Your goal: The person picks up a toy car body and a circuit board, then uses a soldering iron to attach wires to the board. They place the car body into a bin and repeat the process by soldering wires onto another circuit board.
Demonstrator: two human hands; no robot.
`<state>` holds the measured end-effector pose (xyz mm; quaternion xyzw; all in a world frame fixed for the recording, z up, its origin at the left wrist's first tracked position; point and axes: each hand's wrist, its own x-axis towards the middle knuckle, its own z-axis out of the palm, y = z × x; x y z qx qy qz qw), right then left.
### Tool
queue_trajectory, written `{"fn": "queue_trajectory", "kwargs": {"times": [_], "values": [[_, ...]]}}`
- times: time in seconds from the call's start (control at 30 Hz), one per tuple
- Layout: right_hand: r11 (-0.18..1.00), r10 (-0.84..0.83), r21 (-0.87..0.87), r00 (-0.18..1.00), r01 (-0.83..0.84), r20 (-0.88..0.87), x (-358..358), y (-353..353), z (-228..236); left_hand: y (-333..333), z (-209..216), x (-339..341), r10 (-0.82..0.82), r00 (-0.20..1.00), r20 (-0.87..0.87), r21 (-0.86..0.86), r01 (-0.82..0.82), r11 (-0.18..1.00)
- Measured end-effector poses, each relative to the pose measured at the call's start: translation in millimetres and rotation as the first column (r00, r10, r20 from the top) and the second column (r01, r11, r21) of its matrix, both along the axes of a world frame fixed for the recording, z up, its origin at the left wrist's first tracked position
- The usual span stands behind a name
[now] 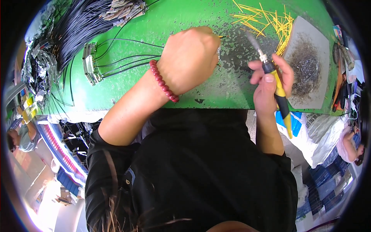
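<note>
My left hand (191,56), with a red bead bracelet (164,83) at the wrist, is closed over the green tabletop. Its back hides what the fingers hold. Thin black cables (129,61) run beneath it from a row of metal connector pieces (90,63) on the left. A sliver of a pale part and a dark tip show past its right side. My right hand (268,83) grips a yellow and black soldering iron (279,83) like a pen. The iron's blurred tip points up and left, apart from the left hand.
Thin yellow tubes or wires (266,19) lie scattered at the back right. Beside them is a grey board (322,58) with dark residue. Bundles of black cable (83,29) pile up at the back left. Hand tools (340,85) line the right edge. Other people sit at both sides.
</note>
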<state>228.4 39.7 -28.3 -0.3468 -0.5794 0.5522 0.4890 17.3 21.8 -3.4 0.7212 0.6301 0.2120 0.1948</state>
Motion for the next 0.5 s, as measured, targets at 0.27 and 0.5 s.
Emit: {"fn": "queue_trajectory", "kwargs": {"times": [0.27,0.5], "values": [[1.0,0.015,-0.008,0.975,-0.013,0.222,-8.6,2.9,20.5,-1.1,-0.6,-10.9,-0.068,0.983,0.173,0.05,0.06,0.997],[0.997,0.047,0.051,0.986,-0.056,0.161,-9.2,2.9,22.2,-4.6,-2.9,-2.1,0.016,0.992,0.128,0.064,-0.024,0.998]]}}
